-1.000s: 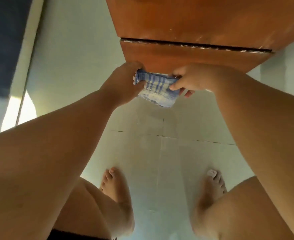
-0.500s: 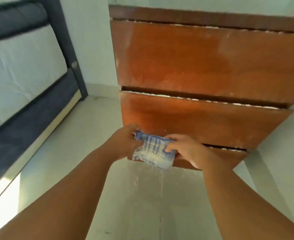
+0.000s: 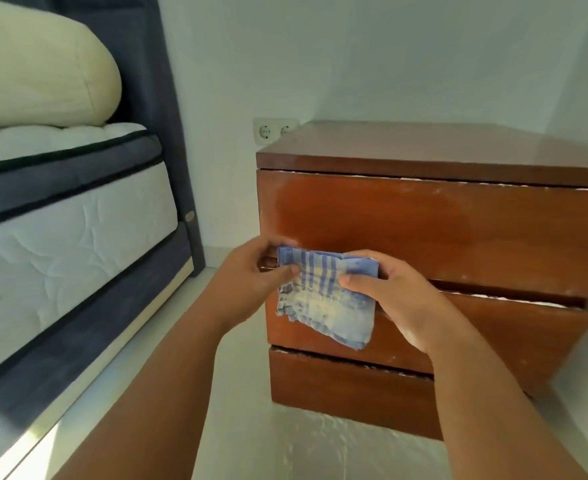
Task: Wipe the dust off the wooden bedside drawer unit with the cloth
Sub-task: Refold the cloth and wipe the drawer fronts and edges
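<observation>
The wooden bedside drawer unit [image 3: 441, 230] stands on the floor against the white wall, with three reddish-brown drawer fronts that carry pale dust streaks and white specks along their edges. A blue-and-white striped cloth [image 3: 323, 299], dusty and crumpled, hangs in front of the gap between the top and middle drawers. My left hand [image 3: 254, 278] pinches its upper left corner. My right hand [image 3: 396, 299] grips its right side with the thumb over the fabric. Both hands hold the cloth just off the drawer fronts.
A bed with a white quilted mattress [image 3: 60, 244], dark blue frame and cream pillow [image 3: 36, 64] runs along the left. A double wall socket [image 3: 273, 130] sits behind the unit's left corner. A strip of pale tiled floor [image 3: 237, 410] lies between bed and unit.
The view has tilted up from my legs and the floor to the whole unit and bed. Both hands kept hold of the cloth and now hold it higher on the drawer fronts.
</observation>
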